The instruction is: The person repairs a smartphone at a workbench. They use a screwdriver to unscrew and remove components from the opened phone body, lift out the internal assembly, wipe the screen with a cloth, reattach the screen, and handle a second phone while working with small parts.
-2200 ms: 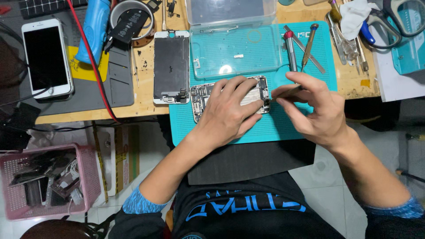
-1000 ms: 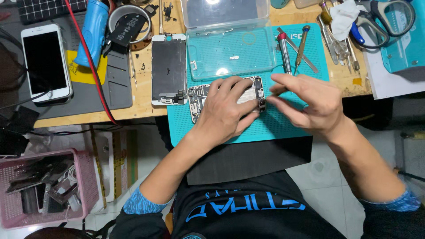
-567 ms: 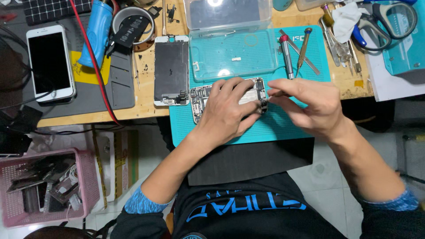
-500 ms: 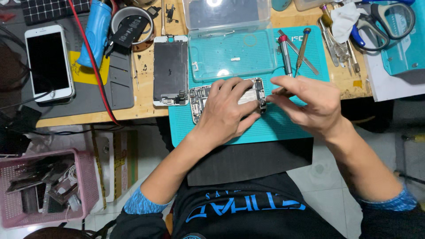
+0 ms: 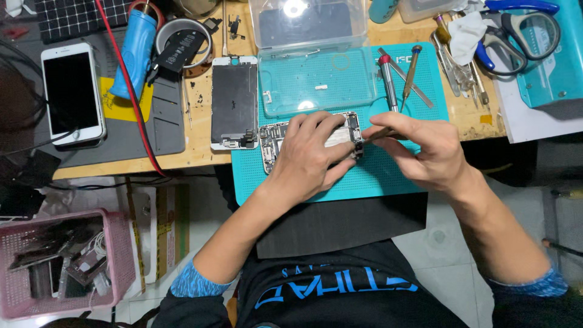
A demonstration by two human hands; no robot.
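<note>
From the head view, the open phone (image 5: 310, 143) lies on the teal mat (image 5: 388, 176) at the near edge of the bench (image 5: 200, 155). Its long side runs left to right. The left hand (image 5: 313, 158) lies flat on top of it and presses it down, fingers (image 5: 303, 124) spread and curled over the far edge. It holds the phone, so that hand is the nearer one.

The right hand (image 5: 425, 149) sits just to the right of the phone. Its fingers (image 5: 388, 124) are pinched shut on a thin tool (image 5: 373, 135). The tool points left, and its tip touches the phone's right end. So the phone lies to the left of those fingers.

The loose screen (image 5: 234, 103) lies just left of the phone. A white phone (image 5: 73, 94) rests far off to the left.

Since half a second ago, almost nothing has changed. The left hand has stayed on the phone, and the right hand has kept the tool at the same end.
</note>
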